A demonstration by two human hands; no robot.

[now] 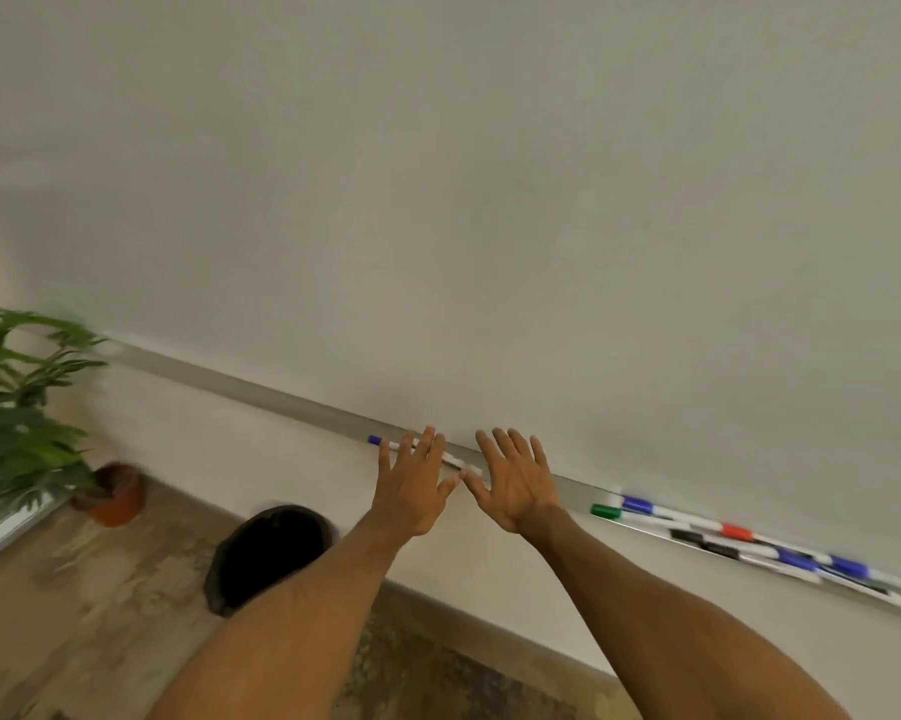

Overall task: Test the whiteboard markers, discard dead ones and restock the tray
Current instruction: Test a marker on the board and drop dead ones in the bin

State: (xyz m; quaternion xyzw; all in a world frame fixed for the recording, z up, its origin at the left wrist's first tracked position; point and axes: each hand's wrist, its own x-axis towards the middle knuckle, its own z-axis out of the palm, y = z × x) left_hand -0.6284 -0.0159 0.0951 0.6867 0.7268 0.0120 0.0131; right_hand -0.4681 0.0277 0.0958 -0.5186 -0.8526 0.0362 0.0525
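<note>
Markers [739, 537] lay in a bunch at the right end of the long grey tray [261, 393] under the whiteboard [490, 200]. Their caps were green, blue, red and black. One blue-capped marker [375, 440] lay alone farther left in the tray, partly hidden under the left hand [412, 491]. The right hand [516, 485] was just beside it, thumbs almost touching. Both hands were spread wide with straight fingers, holding nothing. A black bin [272, 553] stood on the floor below, and a potted plant [22, 407] stood far left.
</note>
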